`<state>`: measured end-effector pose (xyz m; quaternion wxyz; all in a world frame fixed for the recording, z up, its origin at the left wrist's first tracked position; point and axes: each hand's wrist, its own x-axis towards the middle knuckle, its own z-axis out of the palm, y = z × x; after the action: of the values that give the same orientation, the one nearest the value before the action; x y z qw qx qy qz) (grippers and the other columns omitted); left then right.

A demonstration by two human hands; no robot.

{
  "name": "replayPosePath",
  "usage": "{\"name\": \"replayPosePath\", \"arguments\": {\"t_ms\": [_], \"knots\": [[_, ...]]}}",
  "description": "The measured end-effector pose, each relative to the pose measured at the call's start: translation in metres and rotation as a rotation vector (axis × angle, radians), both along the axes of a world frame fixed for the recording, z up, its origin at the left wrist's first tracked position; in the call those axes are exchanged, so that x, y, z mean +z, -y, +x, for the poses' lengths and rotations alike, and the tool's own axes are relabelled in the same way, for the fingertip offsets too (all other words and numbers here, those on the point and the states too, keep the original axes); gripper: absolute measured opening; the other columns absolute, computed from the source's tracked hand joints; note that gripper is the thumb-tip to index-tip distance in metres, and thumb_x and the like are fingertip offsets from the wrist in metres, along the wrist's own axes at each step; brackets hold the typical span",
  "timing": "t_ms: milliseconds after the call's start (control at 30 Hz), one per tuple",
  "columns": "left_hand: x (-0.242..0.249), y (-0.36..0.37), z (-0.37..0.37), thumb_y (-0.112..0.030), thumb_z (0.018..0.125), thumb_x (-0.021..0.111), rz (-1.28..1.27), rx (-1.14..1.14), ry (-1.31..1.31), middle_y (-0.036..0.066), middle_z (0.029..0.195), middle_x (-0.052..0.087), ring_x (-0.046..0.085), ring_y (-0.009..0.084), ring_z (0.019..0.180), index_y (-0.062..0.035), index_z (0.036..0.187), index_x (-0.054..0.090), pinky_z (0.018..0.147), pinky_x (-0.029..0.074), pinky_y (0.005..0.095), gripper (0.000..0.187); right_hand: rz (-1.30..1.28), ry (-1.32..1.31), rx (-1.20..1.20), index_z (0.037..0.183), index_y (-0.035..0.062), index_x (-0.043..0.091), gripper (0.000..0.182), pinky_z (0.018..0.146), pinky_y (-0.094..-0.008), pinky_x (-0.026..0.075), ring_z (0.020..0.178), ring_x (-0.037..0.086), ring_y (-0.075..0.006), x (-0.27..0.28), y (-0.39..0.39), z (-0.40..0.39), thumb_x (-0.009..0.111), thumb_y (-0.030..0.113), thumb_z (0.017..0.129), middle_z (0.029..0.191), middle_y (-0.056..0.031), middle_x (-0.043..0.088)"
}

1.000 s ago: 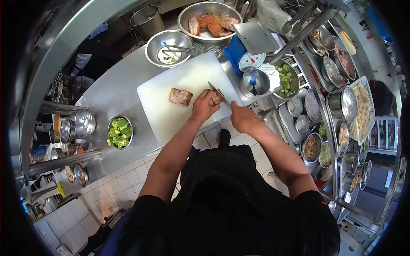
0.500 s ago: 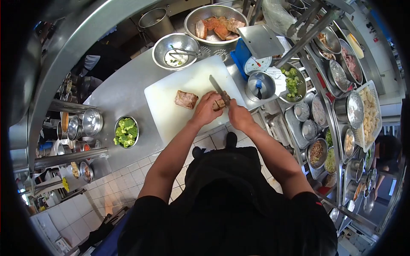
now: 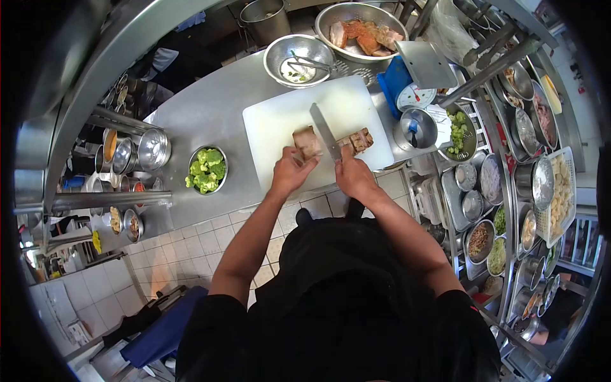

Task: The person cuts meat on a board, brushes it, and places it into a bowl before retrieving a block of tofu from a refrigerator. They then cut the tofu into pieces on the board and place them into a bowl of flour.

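My right hand (image 3: pixel 353 175) is closed round the handle of a large knife (image 3: pixel 324 127), whose blade points away over the white cutting board (image 3: pixel 273 121). Right of the blade lies a row of cut meat pieces (image 3: pixel 358 141). On the blade's left is an uncut block of meat (image 3: pixel 307 141), slightly blurred. My left hand (image 3: pixel 293 170) is at the near edge of this block, thumb and fingers apart around its lower corner.
Behind the board stand a bowl with tongs (image 3: pixel 280 60) and a bowl of large meat pieces (image 3: pixel 324 28). A blue scale (image 3: pixel 389 86) and metal pot (image 3: pixel 423 118) are at the right, a broccoli bowl (image 3: pixel 221 181) at the left. A person's arm (image 3: pixel 541 335) shows far right.
My left hand has left the cut pieces and moved left to the uncut block. The knife is now between block and cut pieces, which lie to its right. The whole view has shifted.
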<state>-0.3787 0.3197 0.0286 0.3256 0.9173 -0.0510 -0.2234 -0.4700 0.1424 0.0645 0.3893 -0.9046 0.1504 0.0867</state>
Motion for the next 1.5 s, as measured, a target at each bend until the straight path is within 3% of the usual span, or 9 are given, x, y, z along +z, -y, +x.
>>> {"name": "replayPosePath", "arguments": {"t_ms": [100, 167, 200, 300, 400, 500, 1133, 1367, 1500], "knots": [[0.002, -0.011, 0.000, -0.011, 0.071, 0.071, -0.163, 0.070, -0.127, 0.021, 0.121, 0.060, 0.059, 0.0345, 0.112, -0.0055, 0.129, 0.047, 0.096, 0.047, 0.0424, 0.064, -0.023, -0.004, -0.017, 0.111, -0.0024, 0.036, 0.025, 0.075, -0.0587, 0.047, 0.078, 0.062, -0.0513, -0.003, 0.001, -0.002, 0.047, 0.012, 0.094, 0.076, -0.0330, 0.062], [-0.017, -0.012, 0.023, -0.003, 0.069, 0.068, -0.027, -0.411, 0.664, 0.020, 0.131, 0.053, 0.050, 0.0324, 0.126, -0.0058, 0.132, 0.048, 0.105, 0.041, 0.0410, 0.065, -0.036, -0.034, -0.008, 0.111, -0.0027, 0.036, 0.025, 0.075, -0.0587, 0.048, 0.078, 0.062, -0.0513, 0.000, 0.000, -0.002, 0.047, 0.011, 0.094, 0.076, -0.0332, 0.062], [-0.015, -0.011, 0.037, 0.003, 0.067, 0.065, -0.092, -0.602, 0.678, 0.018, 0.135, 0.049, 0.040, 0.0327, 0.133, -0.0056, 0.133, 0.049, 0.109, 0.036, 0.0405, 0.068, -0.040, -0.058, -0.009, 0.112, -0.0031, 0.035, 0.026, 0.075, -0.0587, 0.048, 0.077, 0.062, -0.0514, 0.002, -0.002, 0.000, 0.047, 0.011, 0.094, 0.076, -0.0333, 0.063], [-0.045, -0.011, 0.073, -0.001, 0.069, 0.068, -0.194, -0.782, 0.581, 0.018, 0.127, 0.052, 0.047, 0.0374, 0.125, -0.0034, 0.126, 0.053, 0.103, 0.041, 0.0417, 0.059, -0.057, -0.063, -0.029, 0.110, -0.0031, 0.037, 0.024, 0.075, -0.0585, 0.048, 0.078, 0.062, -0.0512, 0.007, -0.010, 0.004, 0.047, 0.011, 0.093, 0.076, -0.0333, 0.063], [-0.006, -0.013, 0.043, -0.005, 0.068, 0.075, 0.014, -0.494, 0.191, 0.021, 0.123, 0.053, 0.054, 0.0386, 0.116, -0.0033, 0.127, 0.048, 0.099, 0.046, 0.0426, 0.066, -0.073, -0.054, 0.012, 0.111, -0.0036, 0.038, 0.026, 0.075, -0.0582, 0.049, 0.078, 0.062, -0.0510, 0.011, -0.019, 0.001, 0.048, 0.011, 0.093, 0.076, -0.0332, 0.063], [-0.035, -0.019, 0.020, -0.013, 0.070, 0.079, -0.247, -0.320, 0.336, 0.020, 0.117, 0.054, 0.058, 0.0388, 0.107, -0.0028, 0.123, 0.047, 0.091, 0.050, 0.0431, 0.063, -0.162, -0.015, 0.096, 0.114, -0.0041, 0.039, 0.027, 0.076, -0.0571, 0.050, 0.080, 0.063, -0.0494, -0.002, -0.031, 0.002, 0.047, 0.011, 0.093, 0.079, -0.0331, 0.063], [-0.071, -0.015, 0.018, -0.015, 0.062, 0.075, -0.458, -0.329, 0.415, 0.016, 0.111, 0.054, 0.056, 0.0380, 0.103, -0.0079, 0.117, 0.055, 0.088, 0.050, 0.0437, 0.059, -0.345, -0.378, 0.260, 0.117, -0.0052, 0.043, 0.028, 0.086, -0.0518, 0.050, 0.098, 0.064, -0.0462, 0.020, -0.048, 0.010, 0.042, 0.004, 0.090, 0.099, -0.0332, 0.065], [-0.079, -0.014, 0.019, -0.014, 0.062, 0.075, -0.478, -0.331, 0.474, 0.016, 0.110, 0.055, 0.057, 0.0380, 0.103, -0.0089, 0.115, 0.056, 0.087, 0.050, 0.0439, 0.057, -0.347, -0.145, 0.223, 0.114, -0.0062, 0.041, 0.026, 0.077, -0.0536, 0.052, 0.087, 0.065, -0.0477, -0.066, -0.048, 0.034, 0.042, 0.005, 0.090, 0.092, -0.0343, 0.064], [-0.080, -0.019, 0.010, -0.012, 0.065, 0.076, -0.478, -0.280, 0.403, 0.015, 0.115, 0.053, 0.056, 0.0372, 0.107, -0.0101, 0.118, 0.054, 0.090, 0.050, 0.0429, 0.057, -0.376, -0.173, 0.200, 0.119, -0.0043, 0.038, 0.030, 0.081, -0.0528, 0.052, 0.091, 0.066, -0.0445, -0.047, -0.049, 0.028, 0.042, 0.007, 0.091, 0.093, -0.0310, 0.065]]}}
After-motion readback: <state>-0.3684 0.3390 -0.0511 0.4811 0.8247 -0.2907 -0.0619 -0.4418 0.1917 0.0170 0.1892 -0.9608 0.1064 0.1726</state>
